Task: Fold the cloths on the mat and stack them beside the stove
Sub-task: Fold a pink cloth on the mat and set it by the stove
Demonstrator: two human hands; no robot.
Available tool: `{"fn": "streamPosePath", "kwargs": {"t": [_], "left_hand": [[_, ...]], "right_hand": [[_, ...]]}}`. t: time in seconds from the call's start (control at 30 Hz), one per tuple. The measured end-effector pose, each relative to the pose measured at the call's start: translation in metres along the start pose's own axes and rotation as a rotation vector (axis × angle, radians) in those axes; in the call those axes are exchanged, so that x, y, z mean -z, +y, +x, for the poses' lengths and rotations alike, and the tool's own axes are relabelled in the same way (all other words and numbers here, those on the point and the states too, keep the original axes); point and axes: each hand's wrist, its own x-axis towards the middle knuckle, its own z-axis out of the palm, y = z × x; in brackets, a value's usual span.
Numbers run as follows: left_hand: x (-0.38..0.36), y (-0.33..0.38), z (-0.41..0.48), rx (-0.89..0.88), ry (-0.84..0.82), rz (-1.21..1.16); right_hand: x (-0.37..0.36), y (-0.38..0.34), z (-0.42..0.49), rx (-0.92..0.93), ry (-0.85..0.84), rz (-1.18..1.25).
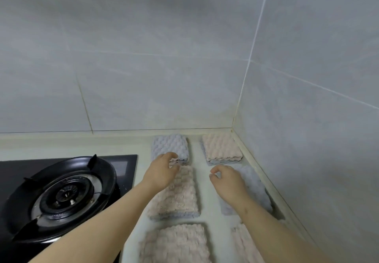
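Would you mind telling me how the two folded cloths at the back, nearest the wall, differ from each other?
The back-left cloth shows blue-grey on top; the back-right cloth shows pink on top with blue-grey beneath. The left hand has its fingers at the back-left cloth's near edge; nothing touches the back-right cloth. The back-left cloth is nearer the stove than the back-right cloth. Both are folded and bumpy-textured.

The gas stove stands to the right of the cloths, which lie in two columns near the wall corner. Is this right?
Not quite. In the head view the gas stove is to the left of the cloths, not the right; they do lie in two columns near the wall corner.
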Motion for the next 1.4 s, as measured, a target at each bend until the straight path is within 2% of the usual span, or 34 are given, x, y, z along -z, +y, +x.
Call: {"fn": "streamPosePath", "kwargs": {"t": [0.1, 0.2, 0.27, 0.43, 0.7, 0.87, 1.4], "left_hand": [[-0.004, -0.001, 0.009, 0.068, 0.049, -0.112], [-0.005, -0.004, 0.018, 0.233, 0.181, -0.275], [-0.004, 0.001, 0.032, 0.292, 0.242, -0.303], [-0.002, 0.009, 0.077, 0.311, 0.209, -0.254], [-0.013, -0.035, 0.128, 0.537, 0.061, 0.039], [-0.032, -0.053, 0.150, 0.642, 0.062, -0.011], [-0.089, -0.025, 0.181, 0.630, 0.043, -0.036]], "right_hand": [[0.007, 0.010, 0.011, -0.005, 0.006, 0.023], [0.008, 0.022, 0.024, -0.008, -0.002, 0.056], [0.007, 0.028, 0.034, -0.016, 0.000, 0.077], [0.001, 0.037, 0.065, -0.026, -0.003, 0.026], [-0.009, 0.046, 0.123, -0.041, -0.027, -0.061], [-0.020, 0.056, 0.154, -0.123, 0.033, -0.042], [-0.022, 0.064, 0.166, -0.134, 0.039, -0.002]]}}
